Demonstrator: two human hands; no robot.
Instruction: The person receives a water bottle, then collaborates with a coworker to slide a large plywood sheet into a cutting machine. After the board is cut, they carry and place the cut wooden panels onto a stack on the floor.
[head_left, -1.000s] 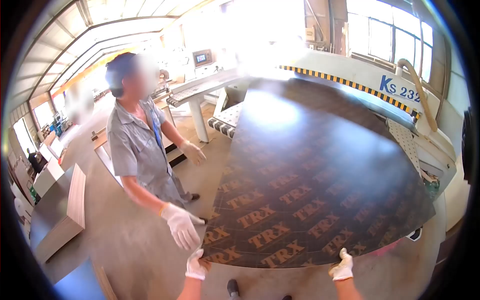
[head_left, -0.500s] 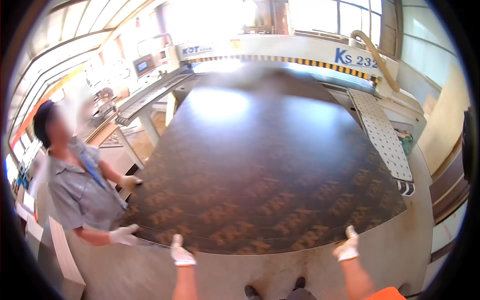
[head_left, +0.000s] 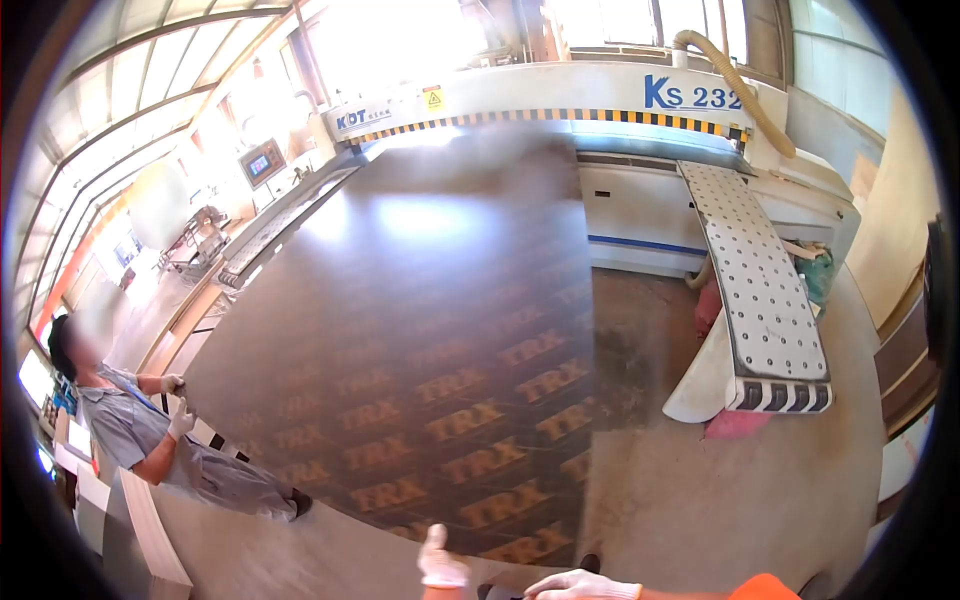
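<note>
A large dark brown panel [head_left: 450, 400], printed with repeated orange "TRX" lettering, stretches from the machine toward me. My left hand [head_left: 441, 565], in a white glove, is on its near edge, thumb on top and fingers hidden below. Low in the view, my right hand [head_left: 582, 584], also gloved, lies just outside the panel's near right corner with its fingers stretched leftward. Whether the right hand touches the edge is unclear.
A co-worker [head_left: 165, 430] stands at the panel's left side, gloved hands by its edge. Behind is the machine beam [head_left: 540, 90] marked "KS 232". A perforated support table [head_left: 765, 290] juts out at right, and a control screen [head_left: 262, 163] stands back left.
The panel has swung and shifted left, uncovering floor and the machine's side on the right. My right hand has left the right edge and come in beside my left. The co-worker has moved left.
</note>
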